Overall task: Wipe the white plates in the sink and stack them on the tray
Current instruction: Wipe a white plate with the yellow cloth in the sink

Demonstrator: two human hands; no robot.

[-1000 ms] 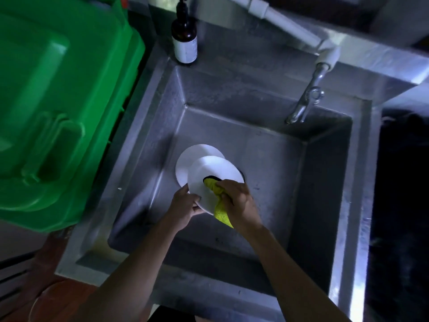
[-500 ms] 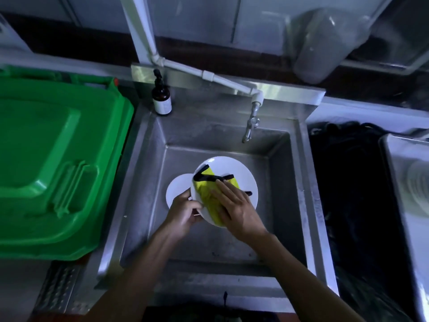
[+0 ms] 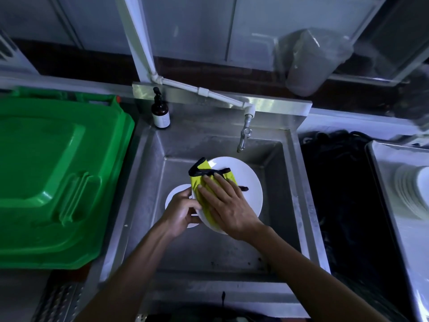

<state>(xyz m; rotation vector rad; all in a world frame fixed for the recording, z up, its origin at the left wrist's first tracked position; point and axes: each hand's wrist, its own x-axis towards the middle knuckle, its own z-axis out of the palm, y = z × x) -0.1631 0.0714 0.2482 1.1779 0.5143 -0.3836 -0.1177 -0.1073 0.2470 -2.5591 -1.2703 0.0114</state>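
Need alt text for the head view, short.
Right hand presses a yellow cloth flat on a white plate that the left hand grips over a steel sink; another plate lies beneath.

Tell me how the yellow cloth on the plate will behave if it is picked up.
Probably floppy: the yellow cloth lies creased under the right hand on the held plate. Likely light, since it drapes thin over the rim. Its black edging may dangle loose when lifted.
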